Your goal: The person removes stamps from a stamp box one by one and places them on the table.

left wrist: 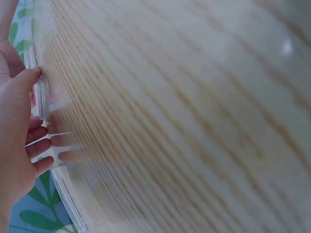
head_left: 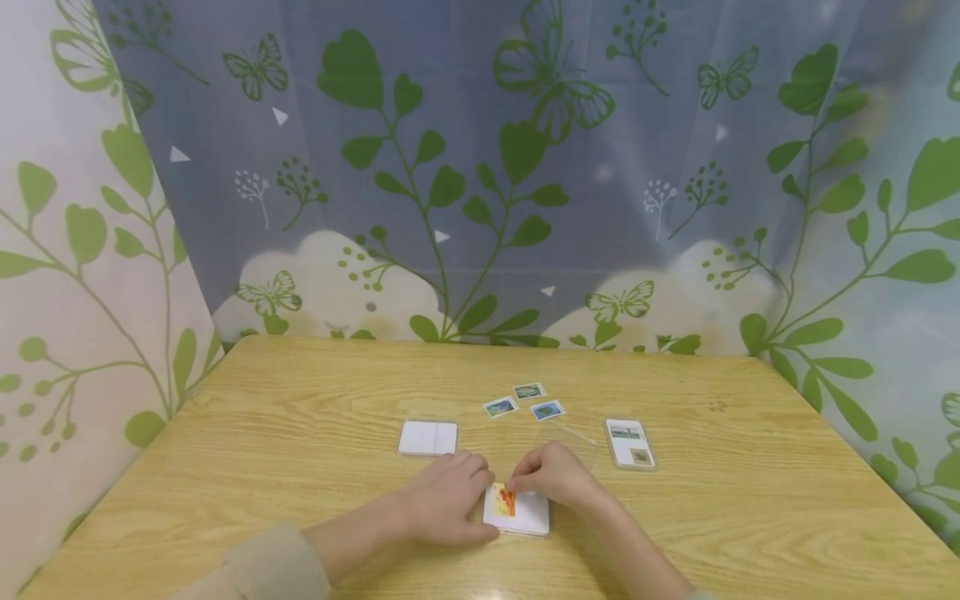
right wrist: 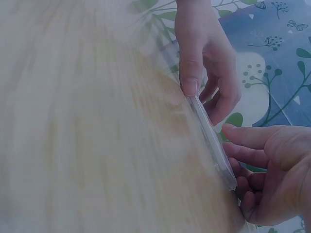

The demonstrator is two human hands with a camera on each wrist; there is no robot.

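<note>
One orange stamp (head_left: 502, 506) lay on the left half of the white card (head_left: 531, 512), which was in or on top of the flat clear case (right wrist: 210, 136) between the hands; couldn't tell which. Right hand (head_left: 557, 477): fingers bent, thumb and index looked pinched on the stamp's upper right corner. Left hand (head_left: 447, 497): loosely spread, not wrapped round anything, thumb on the case's near left corner, fingertips by its far left one. Three loose stamps (head_left: 529, 391) sat farther back. Handling, my read: stamp was near weightless, thin, bendy, easy to crease or tear, so a corner or edge was the place to pinch, lightly. Case looked like stiff, light plastic, liable to skate on the smooth table (head_left: 337, 400); best steadied by its sides.
</note>
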